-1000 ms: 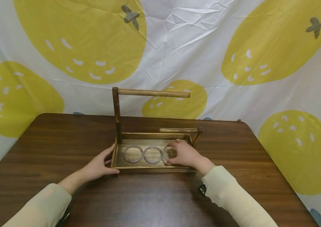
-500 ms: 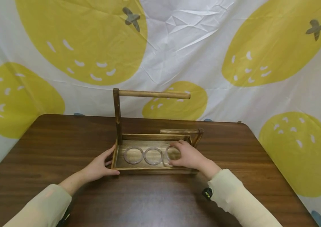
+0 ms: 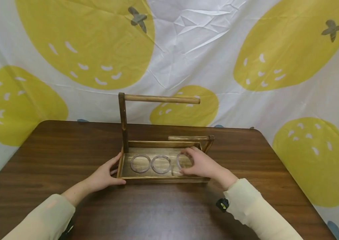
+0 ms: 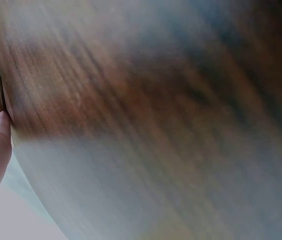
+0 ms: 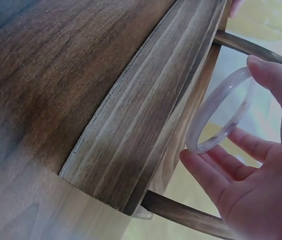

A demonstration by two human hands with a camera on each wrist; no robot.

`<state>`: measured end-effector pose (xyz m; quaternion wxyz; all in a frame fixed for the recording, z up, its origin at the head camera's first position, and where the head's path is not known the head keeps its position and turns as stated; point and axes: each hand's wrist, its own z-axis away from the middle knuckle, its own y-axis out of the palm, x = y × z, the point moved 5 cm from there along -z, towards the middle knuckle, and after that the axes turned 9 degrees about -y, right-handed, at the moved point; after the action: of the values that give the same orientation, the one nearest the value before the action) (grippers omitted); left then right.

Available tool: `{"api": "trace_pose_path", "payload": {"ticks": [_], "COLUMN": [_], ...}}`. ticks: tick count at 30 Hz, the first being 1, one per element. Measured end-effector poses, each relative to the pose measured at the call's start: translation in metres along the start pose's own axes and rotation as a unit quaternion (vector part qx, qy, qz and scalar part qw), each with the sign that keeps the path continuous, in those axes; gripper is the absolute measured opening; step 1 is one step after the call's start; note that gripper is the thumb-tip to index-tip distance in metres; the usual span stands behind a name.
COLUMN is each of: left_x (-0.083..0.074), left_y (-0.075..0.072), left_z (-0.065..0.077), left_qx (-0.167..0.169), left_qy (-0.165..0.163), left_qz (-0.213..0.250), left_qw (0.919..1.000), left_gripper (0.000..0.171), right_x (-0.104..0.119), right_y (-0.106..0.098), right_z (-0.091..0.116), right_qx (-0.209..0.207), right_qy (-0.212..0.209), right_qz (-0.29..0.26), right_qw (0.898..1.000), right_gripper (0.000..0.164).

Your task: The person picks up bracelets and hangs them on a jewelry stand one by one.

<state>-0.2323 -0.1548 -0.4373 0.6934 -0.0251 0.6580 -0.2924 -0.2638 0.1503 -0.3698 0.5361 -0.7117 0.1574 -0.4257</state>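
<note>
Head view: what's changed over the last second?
The right hand has moved the right bangle rightward, opening a gap from the middle bangle. Nothing newly gripped or released. Unchanged: left hand at the tray's left end, tray, left bangle and middle bangle.

A white cloth (image 3: 172,56) forms the backdrop behind the desk (image 3: 64,143) and extends along its left and right sides. Printed pattern: 5 large yellow fruits (image 3: 91,50) with short white dashes; 2 carry grey-green, cross-shaped stems (image 3: 138,19). Small blue patches (image 3: 335,230) show near the desk's edges. Sharp creases (image 3: 202,20) mark the cloth at top centre. The desk has a dark brown wood-grain top and 2 rounded rear corners. Light reflects as a pale sheen (image 3: 163,213) on the front centre of the top.
</note>
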Motion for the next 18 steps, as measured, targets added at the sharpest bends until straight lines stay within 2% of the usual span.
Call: {"api": "trace_pose_path", "payload": {"ticks": [18], "left_x": [-0.0007], "left_y": [0.0], "left_z": [-0.0005], "left_qx": [0.0], "left_qy": [0.002], "left_qz": [0.001], "left_qw": [1.0], "left_gripper": [0.106], "right_x": [0.0021], "right_y": [-0.0097], "right_z": [0.0084], "right_qx": [0.01], "right_qy": [0.009], "right_qz": [-0.05], "right_qw": [0.999], "right_gripper": [0.067]}}
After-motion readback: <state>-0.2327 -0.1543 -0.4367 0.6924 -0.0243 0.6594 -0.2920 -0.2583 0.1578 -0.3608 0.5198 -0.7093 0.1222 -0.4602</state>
